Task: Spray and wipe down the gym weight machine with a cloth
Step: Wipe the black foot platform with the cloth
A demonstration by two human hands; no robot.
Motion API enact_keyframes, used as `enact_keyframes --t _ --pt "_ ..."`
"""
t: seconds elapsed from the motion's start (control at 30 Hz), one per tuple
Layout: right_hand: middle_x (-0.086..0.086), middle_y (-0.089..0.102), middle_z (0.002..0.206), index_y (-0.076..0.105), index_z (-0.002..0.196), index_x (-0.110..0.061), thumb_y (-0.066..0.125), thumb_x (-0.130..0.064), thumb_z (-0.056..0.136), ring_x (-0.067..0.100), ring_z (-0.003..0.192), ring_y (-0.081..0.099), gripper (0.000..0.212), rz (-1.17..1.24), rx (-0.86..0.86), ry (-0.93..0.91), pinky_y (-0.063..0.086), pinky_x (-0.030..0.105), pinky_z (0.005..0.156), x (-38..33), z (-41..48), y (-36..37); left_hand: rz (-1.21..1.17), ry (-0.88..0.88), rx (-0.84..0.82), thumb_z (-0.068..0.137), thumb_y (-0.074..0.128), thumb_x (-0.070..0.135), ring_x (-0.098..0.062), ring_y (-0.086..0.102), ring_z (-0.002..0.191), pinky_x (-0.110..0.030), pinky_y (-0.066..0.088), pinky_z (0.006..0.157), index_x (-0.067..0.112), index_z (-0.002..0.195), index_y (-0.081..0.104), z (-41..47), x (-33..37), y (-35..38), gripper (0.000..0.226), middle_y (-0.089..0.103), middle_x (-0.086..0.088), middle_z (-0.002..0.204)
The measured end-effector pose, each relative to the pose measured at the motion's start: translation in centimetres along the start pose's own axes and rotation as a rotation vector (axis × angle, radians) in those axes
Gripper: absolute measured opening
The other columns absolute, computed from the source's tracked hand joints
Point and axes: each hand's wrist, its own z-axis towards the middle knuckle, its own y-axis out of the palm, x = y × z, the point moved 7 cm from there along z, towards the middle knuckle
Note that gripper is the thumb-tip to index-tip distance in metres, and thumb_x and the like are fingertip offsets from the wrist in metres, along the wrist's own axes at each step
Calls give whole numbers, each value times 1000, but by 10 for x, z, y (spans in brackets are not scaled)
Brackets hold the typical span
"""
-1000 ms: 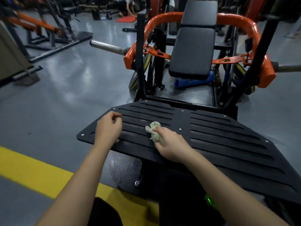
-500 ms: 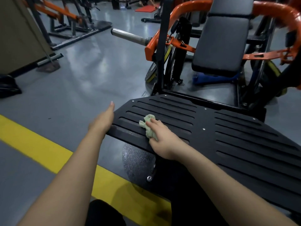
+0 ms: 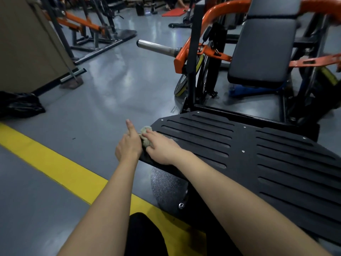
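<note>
Right hand lies just left of the frame's centre with its fingers stretched out flat over a crumpled pale green cloth, pressing it onto the near left corner of the machine's black slotted footplate. The left hand sits just beside the cloth at the plate's edge, touching or almost touching it. One of its digits points straight forward and the others are hidden, so I cannot tell whether that hand is grasping anything. Both bare forearms reach in from the bottom of the frame. Under the plate's near edge shows a round grey speckled weight plate. Beyond the footplate, at upper right, stand a dark back pad and an orange frame, with a chrome bar sleeve jutting toward the left. A yellow line crosses the grey floor at lower left, and a black bag lies at the left edge.
</note>
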Motion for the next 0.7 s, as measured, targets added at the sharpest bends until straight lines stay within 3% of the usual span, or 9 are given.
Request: enact_keyframes --t 0.13,0.27,0.33,0.47,0.6,0.7 --pt "3 36 162 37 154 -20 47 -26 102 25 145 38 53 -50 120 89 35 36 111 39 -70 -18 249 40 -24 103 11 65 -40 56 126 -46 41 103 9 132 64 4 3 8 83 62 -23 134" --pt "6 49 149 42 146 -20 44 -32 101 31 132 50 47 64 236 434 40 38 101 111 -116 -43 450 61 -34 102 30 56 -40 60 120 -41 46 94 8 127 65 8 3 12 65 65 -19 130" --pt "11 51 146 43 146 -16 42 -31 101 34 131 49 47 42 248 502 38 40 102 127 -96 -48 475 64 -35 102 31 54 -39 61 119 -40 46 92 9 126 66 9 3 13 63 65 -18 128" --pt "17 39 152 47 140 -3 43 -18 100 37 145 30 42 -52 162 362 21 48 120 103 -10 -28 478 62 -21 102 31 53 -39 60 118 -39 46 89 8 125 66 10 2 14 61 65 -18 127" --pt "17 49 143 53 139 -7 48 -22 100 39 137 41 42 -7 118 264 33 44 113 58 63 -19 454 55 -11 101 33 54 -39 61 114 -39 44 84 8 121 67 13 1 15 61 66 -18 124" --pt "15 48 144 52 142 -10 47 -21 101 36 138 38 43 -18 151 235 29 41 114 38 91 -16 446 53 -4 100 35 55 -39 63 113 -38 44 81 8 119 68 15 2 13 60 67 -18 122"
